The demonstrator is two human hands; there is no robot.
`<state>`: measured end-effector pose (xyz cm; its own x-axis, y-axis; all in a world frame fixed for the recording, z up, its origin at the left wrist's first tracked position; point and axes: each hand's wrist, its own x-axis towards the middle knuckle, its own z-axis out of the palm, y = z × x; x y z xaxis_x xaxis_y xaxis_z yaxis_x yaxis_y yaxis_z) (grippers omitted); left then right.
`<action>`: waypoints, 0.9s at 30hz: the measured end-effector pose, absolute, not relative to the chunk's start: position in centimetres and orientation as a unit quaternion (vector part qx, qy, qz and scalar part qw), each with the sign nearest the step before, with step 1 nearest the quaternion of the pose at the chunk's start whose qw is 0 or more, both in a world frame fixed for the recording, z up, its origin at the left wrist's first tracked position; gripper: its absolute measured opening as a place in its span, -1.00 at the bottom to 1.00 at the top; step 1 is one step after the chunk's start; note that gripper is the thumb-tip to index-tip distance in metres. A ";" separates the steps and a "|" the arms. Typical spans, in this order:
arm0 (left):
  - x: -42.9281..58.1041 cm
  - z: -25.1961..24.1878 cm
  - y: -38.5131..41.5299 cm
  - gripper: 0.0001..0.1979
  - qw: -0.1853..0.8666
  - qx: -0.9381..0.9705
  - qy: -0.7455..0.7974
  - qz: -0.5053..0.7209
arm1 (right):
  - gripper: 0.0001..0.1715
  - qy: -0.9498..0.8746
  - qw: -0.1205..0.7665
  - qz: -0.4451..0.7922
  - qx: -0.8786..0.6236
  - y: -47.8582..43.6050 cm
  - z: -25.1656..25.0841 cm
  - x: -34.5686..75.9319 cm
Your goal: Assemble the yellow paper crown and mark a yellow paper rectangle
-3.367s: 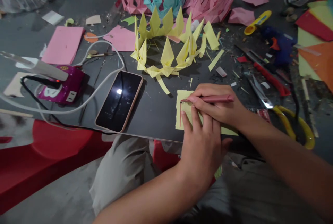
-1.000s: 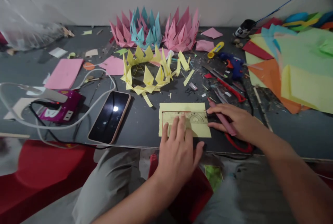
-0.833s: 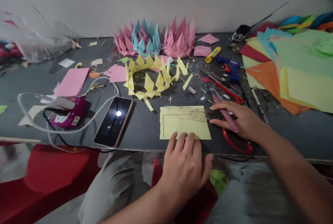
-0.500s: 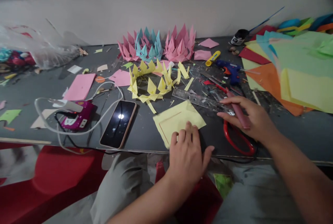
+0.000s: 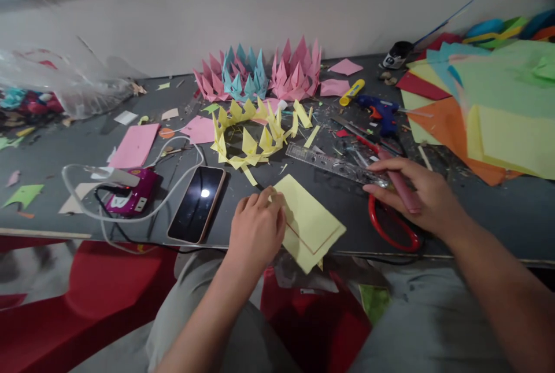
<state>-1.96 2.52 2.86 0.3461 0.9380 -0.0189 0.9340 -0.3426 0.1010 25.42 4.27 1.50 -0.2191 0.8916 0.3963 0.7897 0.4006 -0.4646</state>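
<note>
My left hand (image 5: 259, 225) is closed, its curled fingers on the upper left edge of a folded yellow paper (image 5: 309, 214). A brown line is drawn near the paper's lower right edges, and one corner sticks out past the table's front edge. My right hand (image 5: 427, 196) holds a thick pink pen (image 5: 403, 188). Its thumb and index fingertips are at the right end of a clear ruler (image 5: 327, 162); whether they grip it I cannot tell. Under that hand lie red-handled scissors (image 5: 392, 234). Behind the paper stands a yellow pointed paper crown (image 5: 249, 156).
Pink crowns (image 5: 297, 75) and a blue crown (image 5: 245, 81) line the wall. Left are a phone (image 5: 197, 205), a purple power adapter (image 5: 136, 191) with cables, and pink paper (image 5: 134, 146). A blue glue gun (image 5: 381, 108) and coloured sheets (image 5: 507, 113) lie right. Scraps litter the table.
The yellow paper has been turned, its drawn line now at the lower right. My left hand has gone from lying flat on it to its left edge. My right hand stays with the pen.
</note>
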 end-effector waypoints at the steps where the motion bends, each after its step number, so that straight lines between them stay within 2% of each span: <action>1: -1.8 2.8 2.1 -0.67 0.024 0.813 0.581 0.015 | -0.71 -0.780 0.313 0.081 -0.536 4.2 1.5 25.4; 5: -1.1 3.4 1.0 -0.69 -0.020 0.787 0.616 -0.002 | -0.71 -0.792 0.312 0.072 -0.520 4.1 1.4 25.4; 10: -1.0 4.4 0.0 -0.66 0.002 0.784 0.621 -0.010 | -0.72 -0.806 0.295 0.073 -0.508 3.8 1.1 25.5; 13: -1.3 3.8 -0.3 -0.67 0.004 0.804 0.594 0.034 | -0.71 -0.818 0.286 0.080 -0.492 3.8 0.6 25.3; 20: -2.4 1.1 0.0 -0.33 -0.019 0.798 0.598 0.063 | -0.72 -0.847 0.257 0.110 -0.451 4.0 -0.4 24.0; 23: -2.8 1.0 0.0 -0.28 -0.005 0.796 0.602 0.056 | -0.73 -0.844 0.250 0.122 -0.460 4.1 -0.5 23.5; 27: -3.1 1.5 -0.4 -0.30 0.000 0.799 0.600 0.041 | -0.75 -0.840 0.239 0.136 -0.467 4.1 -0.5 23.1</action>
<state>-3.14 -0.43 1.53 0.2764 0.9588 0.0658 0.9588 -0.2798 0.0497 23.11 4.11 -0.54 -0.4490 0.8502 0.2749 0.7196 0.5264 -0.4529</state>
